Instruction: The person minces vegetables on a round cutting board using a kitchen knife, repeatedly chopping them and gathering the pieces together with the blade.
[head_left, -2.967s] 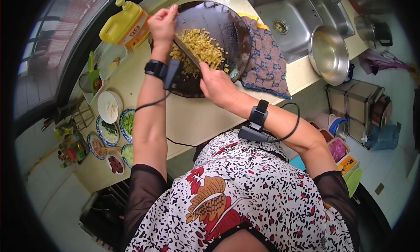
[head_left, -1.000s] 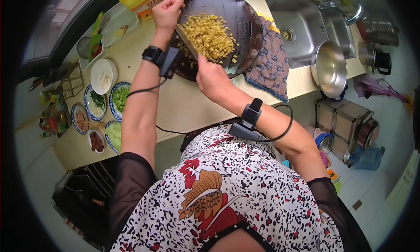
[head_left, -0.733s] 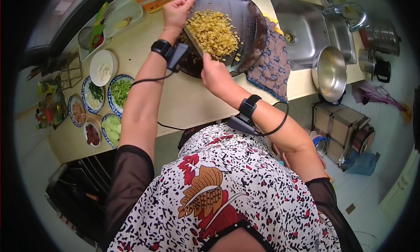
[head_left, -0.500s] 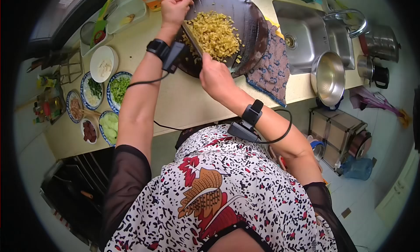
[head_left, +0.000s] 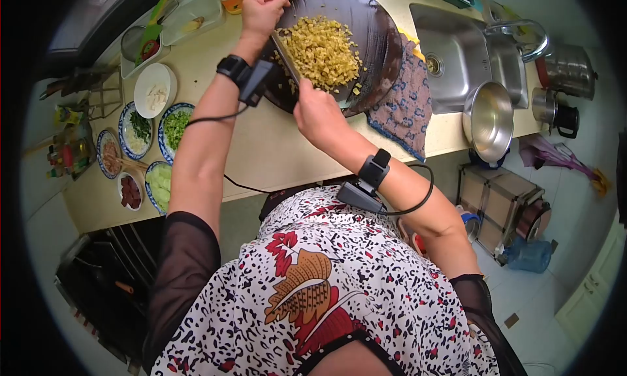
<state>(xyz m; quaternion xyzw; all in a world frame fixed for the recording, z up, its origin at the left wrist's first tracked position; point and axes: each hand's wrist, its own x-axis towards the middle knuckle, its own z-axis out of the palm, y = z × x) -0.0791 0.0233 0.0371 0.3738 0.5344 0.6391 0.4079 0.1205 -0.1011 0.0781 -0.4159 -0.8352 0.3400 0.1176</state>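
Observation:
A dark round chopping board (head_left: 375,46) lies on the counter, with finely chopped yellow-green vegetable (head_left: 323,49) heaped over its left and middle part. My right hand (head_left: 320,114) is closed around the handle of a cleaver at the board's near edge. The cleaver's blade (head_left: 286,54) stands nearly edge-on to me along the left side of the heap. My left hand (head_left: 263,15) is over the board's upper left edge, beyond the blade, with thumb and fingertips pinched together. Whatever those fingertips hold, if anything, is too small to tell.
A brown patterned cloth (head_left: 405,105) lies partly under the board. Right of it are a steel sink (head_left: 444,56) and a metal bowl (head_left: 490,121) near the counter edge. At left stand a white bowl (head_left: 155,92) and several plates of cut food, including chopped greens (head_left: 175,128).
Both hands and the cleaver keep nearly the same place over the board. The whole view has shifted slightly, and my right hand sits a touch further left.

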